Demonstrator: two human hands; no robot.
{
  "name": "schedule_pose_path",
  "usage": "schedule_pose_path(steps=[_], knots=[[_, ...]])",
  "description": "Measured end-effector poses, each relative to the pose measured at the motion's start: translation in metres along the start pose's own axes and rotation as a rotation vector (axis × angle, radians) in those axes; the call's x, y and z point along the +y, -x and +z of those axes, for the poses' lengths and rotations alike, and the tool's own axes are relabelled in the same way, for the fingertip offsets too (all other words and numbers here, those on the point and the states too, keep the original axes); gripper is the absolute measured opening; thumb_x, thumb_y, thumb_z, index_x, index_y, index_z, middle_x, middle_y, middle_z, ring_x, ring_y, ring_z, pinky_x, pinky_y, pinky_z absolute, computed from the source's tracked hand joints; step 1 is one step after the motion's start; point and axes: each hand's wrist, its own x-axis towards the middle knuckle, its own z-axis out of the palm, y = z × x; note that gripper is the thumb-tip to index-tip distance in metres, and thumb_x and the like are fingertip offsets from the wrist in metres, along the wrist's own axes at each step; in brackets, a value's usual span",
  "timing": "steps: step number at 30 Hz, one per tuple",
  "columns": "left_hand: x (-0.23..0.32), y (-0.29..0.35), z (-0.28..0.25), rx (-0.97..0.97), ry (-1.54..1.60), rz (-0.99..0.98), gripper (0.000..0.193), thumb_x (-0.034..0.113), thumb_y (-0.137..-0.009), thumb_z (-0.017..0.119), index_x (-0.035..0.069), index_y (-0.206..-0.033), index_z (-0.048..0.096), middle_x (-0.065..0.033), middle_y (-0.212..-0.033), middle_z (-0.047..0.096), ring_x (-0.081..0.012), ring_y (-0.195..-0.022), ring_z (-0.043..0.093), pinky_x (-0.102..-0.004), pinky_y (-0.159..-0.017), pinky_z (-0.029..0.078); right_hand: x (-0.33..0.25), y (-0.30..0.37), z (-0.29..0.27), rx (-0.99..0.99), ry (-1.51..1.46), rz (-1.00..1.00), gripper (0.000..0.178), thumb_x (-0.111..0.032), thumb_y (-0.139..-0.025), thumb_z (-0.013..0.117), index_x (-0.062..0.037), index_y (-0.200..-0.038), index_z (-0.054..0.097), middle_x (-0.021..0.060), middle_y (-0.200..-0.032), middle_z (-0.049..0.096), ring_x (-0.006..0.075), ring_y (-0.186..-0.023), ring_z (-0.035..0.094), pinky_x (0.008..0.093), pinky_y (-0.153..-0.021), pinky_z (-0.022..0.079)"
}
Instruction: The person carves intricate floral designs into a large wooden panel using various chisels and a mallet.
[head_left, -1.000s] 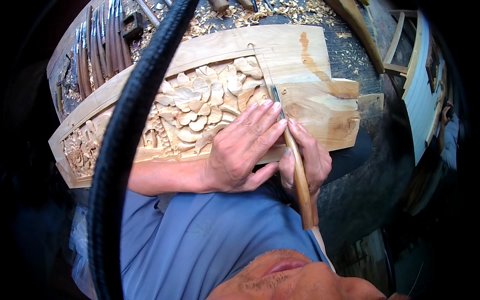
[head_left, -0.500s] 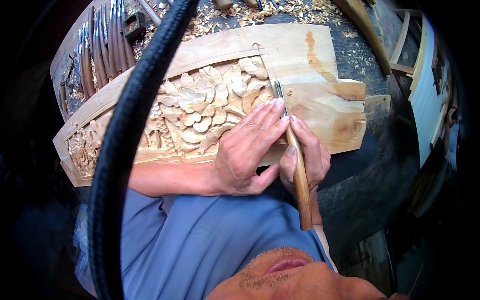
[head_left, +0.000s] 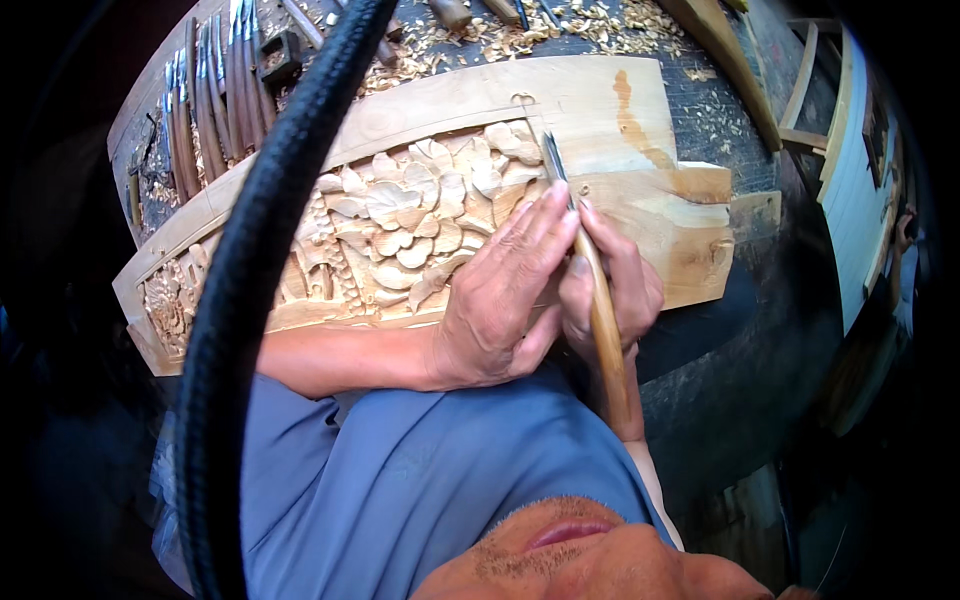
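A carving chisel [head_left: 606, 345] with a long wooden handle is gripped in my right hand [head_left: 628, 285], its metal tip pointing away from me. The tip meets a pale wooden board [head_left: 600, 105] beside the straight right border of its carved panel. Raised flowers and leaves [head_left: 400, 205] fill that panel. My left hand [head_left: 495, 300] lies over the panel's lower right, fingers stretched out flat and thumb apart. Its fingertips rest against the chisel near the blade. A small curled shaving [head_left: 522, 98] sits on the board beyond the tip.
Several wooden-handled carving tools [head_left: 215, 110] lie side by side at the far left. Wood shavings [head_left: 600, 30] scatter over the dark bench behind the board. A curved wooden piece [head_left: 725, 70] stands at the far right. A black cable [head_left: 255, 220] crosses the left of the view.
The chisel tip has moved away from me along the panel's right border, and both hands have shifted slightly with it. The view has shifted a little too.
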Motion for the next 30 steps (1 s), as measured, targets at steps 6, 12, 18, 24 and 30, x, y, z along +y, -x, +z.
schedule_pose_path(steps=[6, 12, 18, 24, 30], knots=[[0.009, 0.0, -0.01, -0.051, -0.006, -0.009, 0.07, 0.011, -0.077, 0.086, -0.003, -0.143, 0.066, -0.0281, -0.145, 0.068, -0.0469, -0.142, 0.061, -0.0542, -0.12, 0.049, -0.012, 0.008, -0.022, -0.05, 0.061, 0.021, 0.037, -0.004, -0.085, 0.064, 0.0142, -0.117, 0.071, 0.0271, -0.102, 0.078, 0.0433, -0.096, 0.081, 0.0499, -0.095, 0.066], [0.008, -0.005, -0.013, -0.032, -0.02, -0.001, 0.063, 0.011, -0.077, 0.087, -0.002, -0.136, 0.07, -0.0271, -0.14, 0.071, -0.0423, -0.137, 0.067, -0.0527, -0.118, 0.052, -0.021, 0.003, -0.021, -0.049, 0.106, 0.022, 0.034, -0.005, -0.086, 0.064, 0.0138, -0.113, 0.072, 0.0243, -0.099, 0.079, 0.039, -0.089, 0.081, 0.0488, -0.095, 0.066], [-0.016, -0.019, -0.024, -0.082, -0.058, 0.184, 0.051, 0.014, -0.08, 0.087, -0.006, -0.126, 0.075, -0.0278, -0.13, 0.076, -0.0439, -0.128, 0.073, -0.0533, -0.112, 0.056, -0.018, -0.002, -0.022, -0.05, 0.076, -0.011, 0.033, -0.005, -0.087, 0.063, 0.014, -0.113, 0.071, 0.0234, -0.096, 0.078, 0.0395, -0.088, 0.081, 0.0499, -0.094, 0.066], [-0.013, -0.018, -0.019, -0.038, 0.031, 0.116, 0.057, 0.014, -0.077, 0.089, -0.005, -0.129, 0.075, -0.0265, -0.13, 0.076, -0.0407, -0.129, 0.072, -0.0523, -0.114, 0.055, -0.014, 0.0, -0.019, -0.033, 0.021, 0.02, 0.035, -0.004, -0.088, 0.063, 0.0148, -0.116, 0.07, 0.0244, -0.098, 0.077, 0.0441, -0.095, 0.08, 0.0517, -0.094, 0.066], [-0.011, -0.017, -0.021, -0.093, 0.027, 0.119, 0.06, 0.012, -0.08, 0.084, -0.011, -0.134, 0.071, -0.0321, -0.135, 0.072, -0.0442, -0.134, 0.069, -0.0538, -0.118, 0.052, -0.007, 0.001, -0.019, -0.047, 0.03, -0.016, 0.035, -0.003, -0.088, 0.064, 0.0148, -0.118, 0.07, 0.0255, -0.102, 0.077, 0.0455, -0.096, 0.08, 0.0505, -0.093, 0.066]])
